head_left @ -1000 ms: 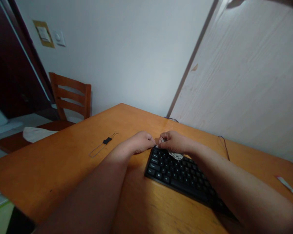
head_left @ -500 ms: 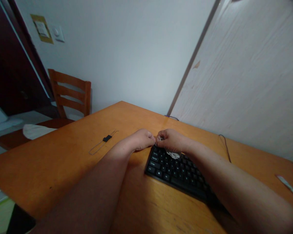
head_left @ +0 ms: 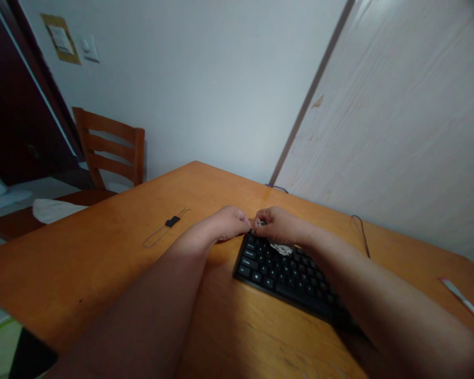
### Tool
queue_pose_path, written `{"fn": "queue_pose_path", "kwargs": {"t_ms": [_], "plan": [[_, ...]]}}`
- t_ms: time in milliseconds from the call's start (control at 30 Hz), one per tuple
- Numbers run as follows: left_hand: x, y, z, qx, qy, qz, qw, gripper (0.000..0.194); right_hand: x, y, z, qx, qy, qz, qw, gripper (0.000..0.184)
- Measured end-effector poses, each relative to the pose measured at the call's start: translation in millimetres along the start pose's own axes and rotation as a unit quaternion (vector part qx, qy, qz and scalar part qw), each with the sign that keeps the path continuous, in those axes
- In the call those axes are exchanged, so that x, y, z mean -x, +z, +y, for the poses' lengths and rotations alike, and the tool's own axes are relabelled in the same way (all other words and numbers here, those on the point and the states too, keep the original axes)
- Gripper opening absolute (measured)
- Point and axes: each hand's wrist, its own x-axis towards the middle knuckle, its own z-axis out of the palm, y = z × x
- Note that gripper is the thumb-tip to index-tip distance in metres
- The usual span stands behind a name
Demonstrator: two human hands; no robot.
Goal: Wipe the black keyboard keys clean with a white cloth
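Note:
A black keyboard [head_left: 278, 279] lies at an angle on the wooden table, its right part covered by my right forearm. At its far left corner, my left hand [head_left: 229, 223] is closed, with the fingertips pinched against the edge and partly hidden. My right hand [head_left: 276, 223] is curled over the top rows of keys, close beside the left one. A crumpled whitish, lacy-looking cloth [head_left: 281, 248] is bunched in its fingers, and a loose end hangs onto the keys. The two hands almost touch.
Left of my left arm lies a black clip-like piece with a thin wire loop [head_left: 173, 221]. A dark cable [head_left: 364, 234] runs near the wall, and a thin white stick-like object [head_left: 464, 300] rests at far right. A wooden chair [head_left: 112, 150] stands beyond the table's left edge.
The view has shifted slightly. Both hands stay at the keyboard's far left corner, with the cloth still in the right one; hardly anything else differs.

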Motion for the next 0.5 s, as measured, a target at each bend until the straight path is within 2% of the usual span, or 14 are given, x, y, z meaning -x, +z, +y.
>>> {"fn": "queue_pose_path", "kwargs": {"t_ms": [133, 267, 367, 500], "plan": [[3, -1.5, 5, -0.031, -0.021, -0.012, 0.999, 0.011, 3, -6, 0, 0.052, -0.005, -0.008, 0.999, 0.008], [1, -2.4, 6, -0.058, -0.015, -0.014, 0.998, 0.015, 5, -3, -14, 0.095, -0.059, 0.01, 0.994, 0.007], [-1, -2.8, 6, -0.078, 0.001, -0.015, 0.997, 0.01, 6, 0, -24, 0.15, -0.1, 0.027, 0.983, 0.007], [0, -3.4, 6, -0.091, -0.009, -0.019, 0.996, 0.01, 13, -3, -22, 0.184, -0.132, 0.008, 0.974, 0.011]]}}
